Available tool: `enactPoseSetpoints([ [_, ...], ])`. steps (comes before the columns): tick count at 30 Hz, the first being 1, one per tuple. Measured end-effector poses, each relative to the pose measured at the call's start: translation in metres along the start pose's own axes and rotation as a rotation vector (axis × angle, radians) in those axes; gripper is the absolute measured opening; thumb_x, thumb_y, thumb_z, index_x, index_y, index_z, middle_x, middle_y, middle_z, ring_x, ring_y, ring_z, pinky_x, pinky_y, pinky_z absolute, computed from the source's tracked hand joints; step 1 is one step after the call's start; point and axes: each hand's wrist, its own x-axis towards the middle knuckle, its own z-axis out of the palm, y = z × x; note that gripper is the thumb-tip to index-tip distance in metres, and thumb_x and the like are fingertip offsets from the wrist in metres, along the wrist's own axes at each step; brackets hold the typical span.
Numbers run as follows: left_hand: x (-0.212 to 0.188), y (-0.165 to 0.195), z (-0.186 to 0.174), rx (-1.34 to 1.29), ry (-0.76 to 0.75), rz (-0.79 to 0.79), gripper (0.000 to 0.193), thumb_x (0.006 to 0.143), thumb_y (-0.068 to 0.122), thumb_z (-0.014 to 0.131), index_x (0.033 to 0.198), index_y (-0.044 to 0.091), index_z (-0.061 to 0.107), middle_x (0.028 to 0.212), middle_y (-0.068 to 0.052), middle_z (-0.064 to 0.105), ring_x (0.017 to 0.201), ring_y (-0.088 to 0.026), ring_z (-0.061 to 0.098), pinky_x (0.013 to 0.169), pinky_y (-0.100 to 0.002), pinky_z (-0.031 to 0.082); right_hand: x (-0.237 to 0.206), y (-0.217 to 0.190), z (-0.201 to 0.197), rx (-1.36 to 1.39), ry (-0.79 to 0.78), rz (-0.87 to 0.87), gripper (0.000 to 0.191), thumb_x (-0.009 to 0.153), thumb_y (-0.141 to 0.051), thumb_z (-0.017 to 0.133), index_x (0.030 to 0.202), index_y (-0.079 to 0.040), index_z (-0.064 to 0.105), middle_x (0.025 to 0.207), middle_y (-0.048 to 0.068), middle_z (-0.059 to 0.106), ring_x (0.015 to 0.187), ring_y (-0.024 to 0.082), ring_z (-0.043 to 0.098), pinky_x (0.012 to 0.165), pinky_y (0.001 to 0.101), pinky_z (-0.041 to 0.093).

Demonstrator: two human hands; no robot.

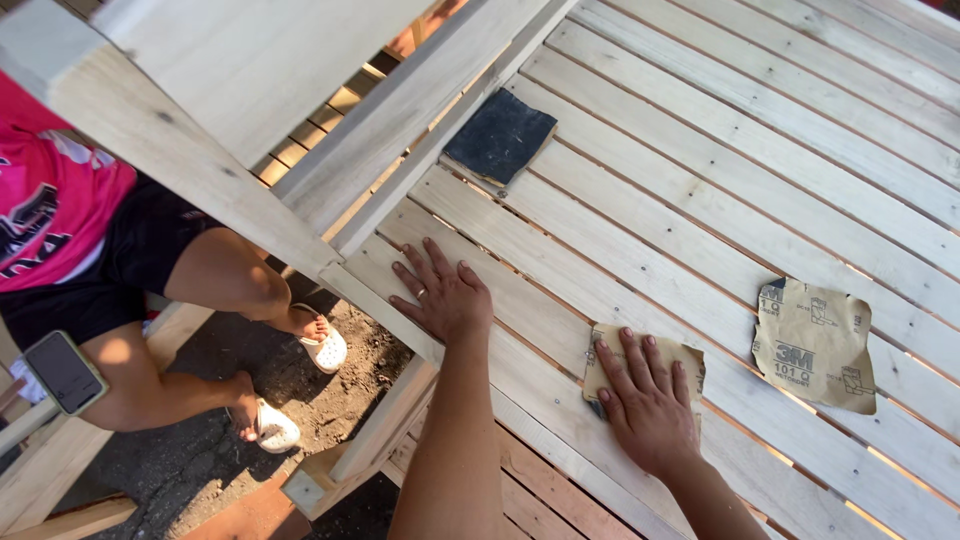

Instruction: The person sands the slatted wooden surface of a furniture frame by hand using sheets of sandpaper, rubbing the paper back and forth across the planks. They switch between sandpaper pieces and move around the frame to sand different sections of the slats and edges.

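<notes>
We are mid-sanding: our right hand [648, 402] presses flat, fingers spread, on the sandpaper [640, 362] lying on the pale slats [700, 190], left hand [445, 295] open bracing alongside, and the next stroke likely needs steady pressure.

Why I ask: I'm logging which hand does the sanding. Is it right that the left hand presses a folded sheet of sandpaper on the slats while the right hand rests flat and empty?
Not quite: the hands are swapped. In the head view the right hand presses the folded sheet of sandpaper on the slats, while the left hand rests flat and empty.
</notes>
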Motion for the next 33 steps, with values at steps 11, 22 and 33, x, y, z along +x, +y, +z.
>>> enactPoseSetpoints([
  [11,-0.005,0.008,0.004,-0.042,-0.016,-0.093,0.074,0.096,0.039,0.037,0.164,0.025,0.012,0.172,-0.007,0.004,0.157,-0.034,0.002,0.119,-0.068,0.001,0.144,-0.054,-0.012,0.241,0.134,-0.107,0.062,0.103,-0.038,0.044,0.162,-0.028,0.026,0.171,0.011,0.013,0.156,0.035,0.010,0.122,0.0586,0.009],
  [22,0.000,0.006,0.008,-0.014,0.024,-0.103,0.074,0.095,0.042,0.039,0.163,0.027,0.015,0.171,-0.007,0.006,0.157,-0.033,0.004,0.118,-0.069,0.004,0.098,-0.045,-0.029,0.335,0.181,-0.263,0.060,0.091,-0.043,0.063,0.144,-0.018,0.052,0.158,0.001,0.044,0.148,0.026,0.031,0.118,0.0483,0.022],
  [33,0.001,0.008,0.005,0.040,-0.026,-0.129,0.073,0.096,0.042,0.034,0.163,0.031,0.009,0.171,-0.005,0.002,0.156,-0.031,0.000,0.119,-0.065,0.002,0.189,0.003,-0.095,0.015,0.265,0.036,0.019,0.101,-0.038,0.066,0.110,-0.022,0.072,0.121,-0.002,0.068,0.126,0.022,0.056,0.124,0.0558,0.027],
])
